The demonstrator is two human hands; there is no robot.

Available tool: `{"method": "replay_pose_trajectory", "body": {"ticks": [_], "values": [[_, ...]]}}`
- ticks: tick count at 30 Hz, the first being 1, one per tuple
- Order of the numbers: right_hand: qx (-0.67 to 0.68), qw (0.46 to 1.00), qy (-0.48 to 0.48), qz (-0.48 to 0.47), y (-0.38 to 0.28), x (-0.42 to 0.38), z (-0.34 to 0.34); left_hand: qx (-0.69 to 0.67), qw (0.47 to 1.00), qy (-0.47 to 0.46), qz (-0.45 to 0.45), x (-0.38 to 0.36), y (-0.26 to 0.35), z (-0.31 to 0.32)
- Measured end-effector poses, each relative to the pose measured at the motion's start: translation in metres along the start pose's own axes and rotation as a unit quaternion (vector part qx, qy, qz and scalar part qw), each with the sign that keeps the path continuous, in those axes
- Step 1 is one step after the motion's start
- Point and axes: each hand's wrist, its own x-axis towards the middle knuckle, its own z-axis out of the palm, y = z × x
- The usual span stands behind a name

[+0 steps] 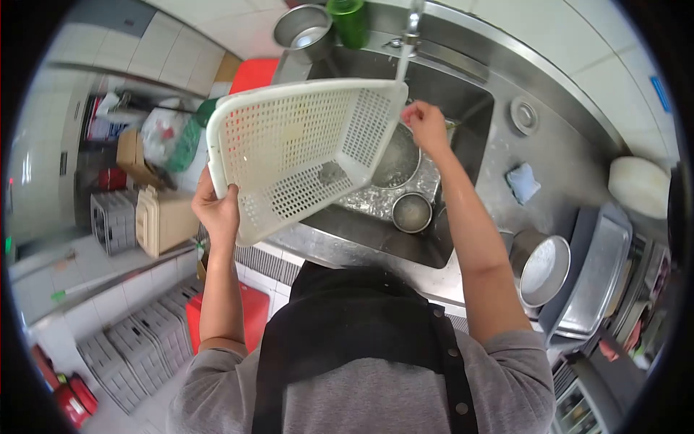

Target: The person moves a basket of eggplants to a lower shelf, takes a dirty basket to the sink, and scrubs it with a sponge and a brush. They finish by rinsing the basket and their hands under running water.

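A white perforated plastic basket (289, 137) is tilted over the sink (361, 235), its open side toward me. My left hand (217, 210) grips its left end, with the thumb over the rim. Right by the basket's other end is my right hand (426, 126), its fingers curled together; I cannot tell what, if anything, is in them. From the faucet (412, 32), a stream of water falls at the basket's far right corner. Below, in the sink, a large round pan (397, 163) holds water, partly hidden by the basket. A small metal bowl (412, 213) sits near it.
On the right counter are a small metal dish (524, 116), a sponge (523, 183) and a metal pot (546, 271). Metal trays (596, 278) lean beyond them. A metal bowl (303, 32) and a green container (348, 22) stand behind the basket. A red stool (246, 311) is at left.
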Motion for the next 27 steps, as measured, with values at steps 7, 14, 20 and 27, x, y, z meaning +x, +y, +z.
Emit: {"method": "replay_pose_trajectory", "body": {"ticks": [7, 14, 20, 27], "values": [[0.621, 0.744, -0.067, 0.237, -0.035, 0.101, 0.030, -0.001, 0.990, 0.134, -0.045, -0.028, -0.003, -0.032], [0.633, 0.713, 0.127, 0.272, -0.010, 0.191, 0.042, -0.061, 0.971, 0.219, -0.066, -0.042, -0.018, -0.043], [0.420, 0.902, 0.032, 0.090, 0.081, 0.286, 0.053, -0.091, 0.961, 0.247, -0.080, -0.052, -0.015, -0.054], [0.795, 0.568, 0.127, 0.174, 0.010, 0.234, 0.057, -0.134, 0.951, 0.270, -0.074, -0.062, -0.003, -0.052]]}}
